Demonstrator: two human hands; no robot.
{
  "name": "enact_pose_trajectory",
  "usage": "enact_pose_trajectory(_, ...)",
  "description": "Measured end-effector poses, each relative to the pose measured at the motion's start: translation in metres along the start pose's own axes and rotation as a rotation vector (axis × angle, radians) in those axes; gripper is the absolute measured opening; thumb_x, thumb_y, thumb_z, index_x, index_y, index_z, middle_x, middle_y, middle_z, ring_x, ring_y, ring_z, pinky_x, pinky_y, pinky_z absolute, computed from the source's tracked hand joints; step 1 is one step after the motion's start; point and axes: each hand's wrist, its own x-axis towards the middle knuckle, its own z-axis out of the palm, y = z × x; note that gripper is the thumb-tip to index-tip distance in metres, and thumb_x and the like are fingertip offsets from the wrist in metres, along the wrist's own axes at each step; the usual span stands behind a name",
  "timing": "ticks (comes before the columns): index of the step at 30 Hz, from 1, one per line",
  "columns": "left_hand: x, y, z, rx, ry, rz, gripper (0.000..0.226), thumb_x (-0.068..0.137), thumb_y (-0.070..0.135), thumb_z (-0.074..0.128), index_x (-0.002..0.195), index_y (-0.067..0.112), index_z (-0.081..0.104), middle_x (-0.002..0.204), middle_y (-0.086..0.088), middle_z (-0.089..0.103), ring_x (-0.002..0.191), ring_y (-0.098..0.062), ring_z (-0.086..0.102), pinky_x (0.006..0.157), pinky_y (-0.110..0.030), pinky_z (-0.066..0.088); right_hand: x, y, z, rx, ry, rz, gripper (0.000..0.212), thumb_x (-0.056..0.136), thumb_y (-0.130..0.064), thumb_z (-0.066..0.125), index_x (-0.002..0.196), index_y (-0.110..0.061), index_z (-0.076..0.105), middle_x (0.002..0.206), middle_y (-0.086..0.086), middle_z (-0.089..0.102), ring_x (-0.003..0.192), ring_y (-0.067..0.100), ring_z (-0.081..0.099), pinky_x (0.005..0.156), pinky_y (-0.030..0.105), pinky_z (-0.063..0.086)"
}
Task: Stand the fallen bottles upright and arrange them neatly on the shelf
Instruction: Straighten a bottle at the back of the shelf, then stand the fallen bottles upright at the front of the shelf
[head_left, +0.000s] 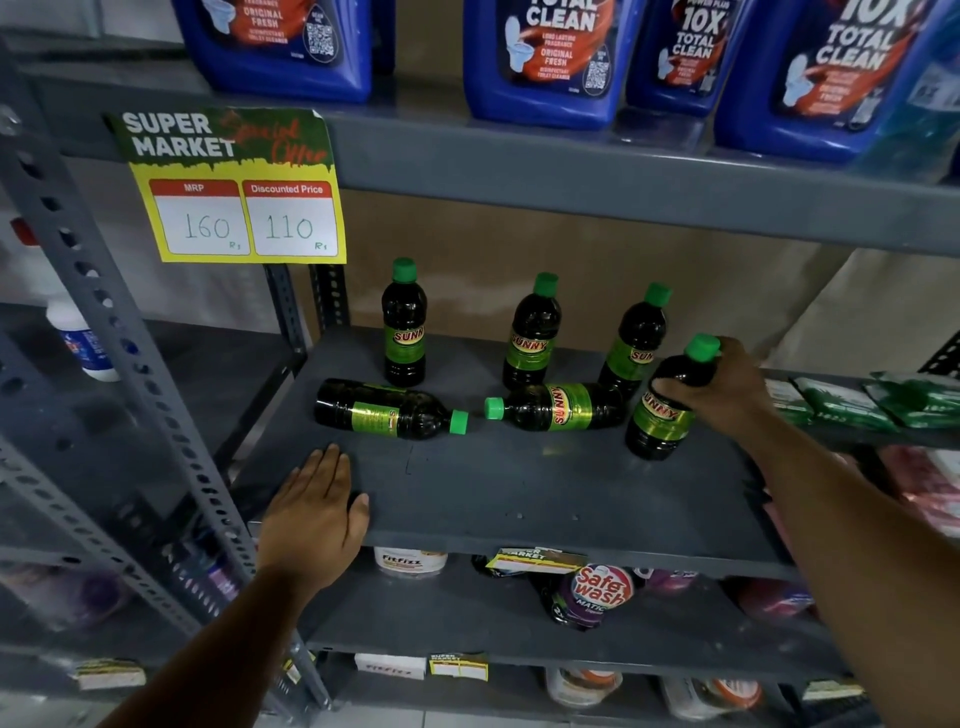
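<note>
Gripping a bottle (667, 400) by its neck, the right hand (727, 392) steadies it upright; the left hand (311, 512) lies open and flat on the shelf (519, 483) for balance.

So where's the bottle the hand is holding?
In the head view, the held bottle stands at the shelf's right side, gripped by the right hand.

This is a shop — a supermarket: grey metal shelves (519, 499) carry rows of cleaning products, and a price tag (234, 187) shows "Discounted Price".
</note>
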Motion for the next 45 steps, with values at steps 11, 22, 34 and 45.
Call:
enact_pose_trajectory(11,0.001,0.0,-0.001,-0.003,-0.01,-0.004,0.065,0.091,0.042,0.026,0.13,-0.005,0.049,0.137,-0.024,0.049,0.127,-0.037,0.045,0.103,-0.049,0.035,-0.009,0.005,0.001,0.02,0.023,0.04,0.072,0.054,-0.05,0.087,0.109,-0.014,0.058,0.099,0.004,0.069,0.091,0.021,0.067,0.074,0.035,0.054)
enact_pose_trajectory(22,0.0,0.0,-0.001,-0.016,-0.015,-0.003,0.066,0.091,0.042,0.026,0.13,-0.005,0.049,0.136,-0.024,0.049,0.126,-0.037,0.046,0.104,-0.048,0.034,-0.016,-0.004,0.0,-0.003,-0.033,0.059,0.046,0.056,-0.033,0.076,0.097,-0.017,0.061,0.089,0.005,0.069,0.087,0.025,0.067,0.069,0.034,0.052)
enact_pose_trajectory(34,-0.002,0.001,-0.002,-0.03,-0.017,0.005,0.065,0.092,0.042,0.026,0.128,-0.006,0.051,0.135,-0.025,0.051,0.125,-0.038,0.047,0.102,-0.05,0.036,-0.051,-0.031,0.024,-0.464,0.429,-0.736,0.066,0.076,-0.043,0.069,0.13,-0.009,0.052,0.13,0.018,0.053,0.123,0.037,0.045,0.1,0.047,0.031)
enact_pose_trajectory(45,0.0,0.003,-0.005,-0.017,-0.017,0.01,0.064,0.092,0.043,0.027,0.13,-0.003,0.049,0.137,-0.023,0.05,0.127,-0.035,0.046,0.103,-0.048,0.036,-0.024,-0.046,0.125,-0.968,-0.402,-0.525,0.084,0.087,-0.009,0.057,0.155,-0.019,0.01,0.162,0.008,0.02,0.149,0.03,0.016,0.117,0.046,0.019)
